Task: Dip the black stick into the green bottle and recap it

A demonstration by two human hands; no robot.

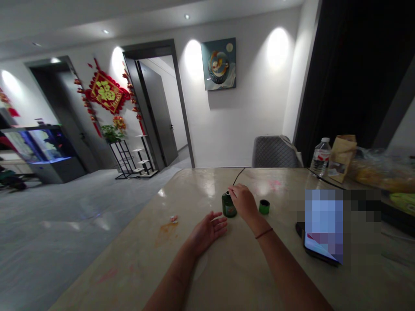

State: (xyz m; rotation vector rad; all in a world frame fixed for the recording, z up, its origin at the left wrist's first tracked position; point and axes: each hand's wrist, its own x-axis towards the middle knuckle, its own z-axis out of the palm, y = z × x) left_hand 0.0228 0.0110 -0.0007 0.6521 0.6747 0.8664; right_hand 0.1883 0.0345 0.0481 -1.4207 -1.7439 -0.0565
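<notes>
A small dark green bottle (228,209) with a label stands upright on the table, its pale-rimmed mouth uncovered. My right hand (242,199) is at the top of the bottle, thumb and fingers pinched together beside the mouth. Whatever those fingers hold is too small to make out. Lying on the table just left of the bottle, my left hand (210,231) is open, its fingers loosely spread and nothing in them. To the right of my right hand sits a green cap (264,207), hollow side up.
On the right are a phone (320,248) on a stand, a water bottle (320,156), a paper bag (342,157) and plastic-bagged goods (372,170). A thin dark cord (239,176) runs to the table's far edge. A grey chair (275,152) stands behind. Small scraps (174,219) lie left.
</notes>
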